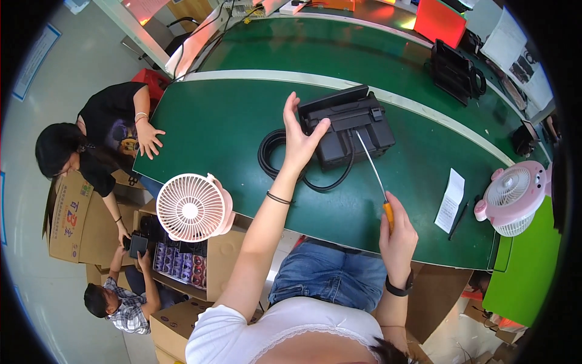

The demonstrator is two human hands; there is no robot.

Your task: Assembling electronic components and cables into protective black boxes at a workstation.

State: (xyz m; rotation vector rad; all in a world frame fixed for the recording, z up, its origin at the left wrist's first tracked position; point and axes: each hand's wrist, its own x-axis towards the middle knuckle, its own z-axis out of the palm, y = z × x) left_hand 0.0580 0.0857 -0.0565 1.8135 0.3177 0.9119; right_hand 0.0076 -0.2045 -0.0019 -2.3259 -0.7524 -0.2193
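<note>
A long green counter (339, 218) filled the middle of the scene, a pale strip crossing it toward the far side. On the left, a co-worker (103, 112) in a black top leaned beside it, one palm spread over the counter's left edge. Below stood a cardboard box (91, 236), and a second co-worker (124, 309) in a checked shirt sat nearer, holding a dark flat device (138, 245).

The black case (339, 145) lay toward the far side of the counter, slightly right of the middle, its lid raised at the far edge. A pale pink fan (190, 210) stood at the near left edge; a pink animal-shaped fan (512, 188) stood at the right end. Another black case (451, 76) sat open at the far right.

Of the person's hands, the left hand (300, 142) was spread, thumb apart from the fingers and overlapping the case's left side; whether it touched was hard to tell. The right hand (397, 233) pinched the orange handle of a screwdriver (373, 168), whose tip met the case front near the black cable (265, 159), coiled to the left. A white paper slip (450, 200) and a thin black pen (459, 221) lay on the right.
</note>
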